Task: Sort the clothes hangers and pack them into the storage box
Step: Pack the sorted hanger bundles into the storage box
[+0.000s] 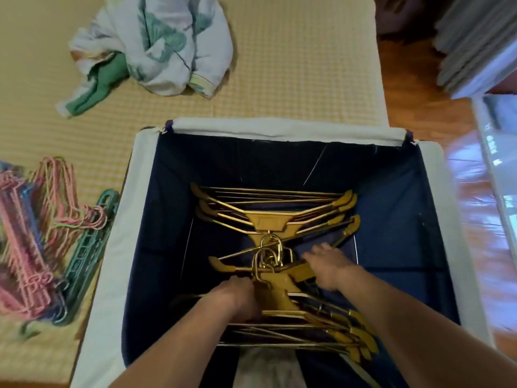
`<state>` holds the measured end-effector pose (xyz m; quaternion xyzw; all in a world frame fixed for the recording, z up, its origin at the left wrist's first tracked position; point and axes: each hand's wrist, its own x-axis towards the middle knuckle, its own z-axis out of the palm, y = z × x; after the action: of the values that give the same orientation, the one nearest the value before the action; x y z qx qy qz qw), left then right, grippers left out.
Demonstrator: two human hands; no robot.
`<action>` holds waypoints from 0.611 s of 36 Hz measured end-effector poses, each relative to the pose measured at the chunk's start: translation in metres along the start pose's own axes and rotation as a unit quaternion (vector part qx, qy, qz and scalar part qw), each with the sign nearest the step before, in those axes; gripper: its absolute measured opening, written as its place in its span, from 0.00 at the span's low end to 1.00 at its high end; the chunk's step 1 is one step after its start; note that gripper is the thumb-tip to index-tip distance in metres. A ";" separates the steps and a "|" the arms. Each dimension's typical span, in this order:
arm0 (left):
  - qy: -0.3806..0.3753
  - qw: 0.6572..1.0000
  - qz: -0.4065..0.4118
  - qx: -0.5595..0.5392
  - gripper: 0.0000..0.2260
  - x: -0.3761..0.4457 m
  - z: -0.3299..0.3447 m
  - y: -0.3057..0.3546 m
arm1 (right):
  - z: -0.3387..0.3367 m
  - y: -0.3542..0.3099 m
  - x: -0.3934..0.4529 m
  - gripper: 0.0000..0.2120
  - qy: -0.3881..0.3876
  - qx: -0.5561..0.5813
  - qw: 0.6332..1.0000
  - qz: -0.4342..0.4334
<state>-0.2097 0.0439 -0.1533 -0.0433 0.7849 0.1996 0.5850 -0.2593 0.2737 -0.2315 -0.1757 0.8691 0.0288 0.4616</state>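
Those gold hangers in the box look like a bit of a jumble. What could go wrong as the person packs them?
The gold hangers lie in two opposed stacks, and their hooks overlap mid-box, so they could snag. The left hand and right hand work among them; fingers might get pinched.

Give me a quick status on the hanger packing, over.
Both hands in storage box. Left hand grips near gold hanger stack; right hand open on it. Second gold stack packed. Coloured hangers wait outside. Nothing blocking.
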 end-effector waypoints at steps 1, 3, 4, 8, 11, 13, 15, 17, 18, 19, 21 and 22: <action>-0.009 1.000 0.002 -0.008 0.14 0.005 0.001 -0.003 | 0.007 0.001 0.004 0.31 -0.001 -0.013 1.000 -0.012; -0.018 1.000 0.008 -0.022 0.18 0.014 0.004 -0.011 | 0.016 0.002 0.012 0.33 0.008 -0.034 0.999 -0.030; -0.017 1.000 0.008 -0.022 0.21 0.018 0.005 -0.015 | 0.018 0.002 0.015 0.33 0.016 -0.041 0.998 -0.035; 0.003 0.999 0.025 0.042 0.31 0.028 0.013 -0.024 | 0.024 0.002 0.022 0.26 0.056 -0.042 0.996 -0.046; 0.002 0.996 0.034 0.086 0.36 0.026 0.018 -0.023 | 0.020 -0.001 0.018 0.24 0.069 -0.023 0.996 -0.053; -0.007 0.996 0.037 0.077 0.38 0.024 0.020 -0.023 | 0.016 -0.005 0.015 0.22 0.084 -0.027 0.994 -0.064; -0.020 0.996 0.043 0.076 0.39 0.022 0.018 -0.020 | 0.008 -0.007 0.011 0.20 0.098 -0.028 0.993 -0.066; -0.030 0.994 0.047 0.090 0.39 0.018 0.016 -0.015 | 0.001 -0.005 0.005 0.20 0.100 -0.040 0.992 -0.061; -0.033 0.994 0.047 0.096 0.39 0.016 0.016 -0.014 | -0.001 -0.004 0.002 0.21 0.099 -0.048 0.992 -0.059; -0.035 0.993 0.048 0.099 0.39 0.015 0.016 -0.013 | -0.004 -0.003 0.000 0.23 0.100 -0.056 0.992 -0.057; -0.039 0.993 0.047 0.096 0.39 0.014 0.016 -0.015 | -0.007 -0.001 -0.004 0.24 0.102 -0.070 0.991 -0.055; -0.039 0.994 0.046 0.094 0.39 0.014 0.016 -0.016 | -0.008 0.001 -0.006 0.24 0.104 -0.077 0.990 -0.055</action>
<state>-0.1946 0.0375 -0.1744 0.0559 0.7780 0.1538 0.6065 -0.2631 0.2741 -0.2218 -0.2602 0.8965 0.0519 0.3549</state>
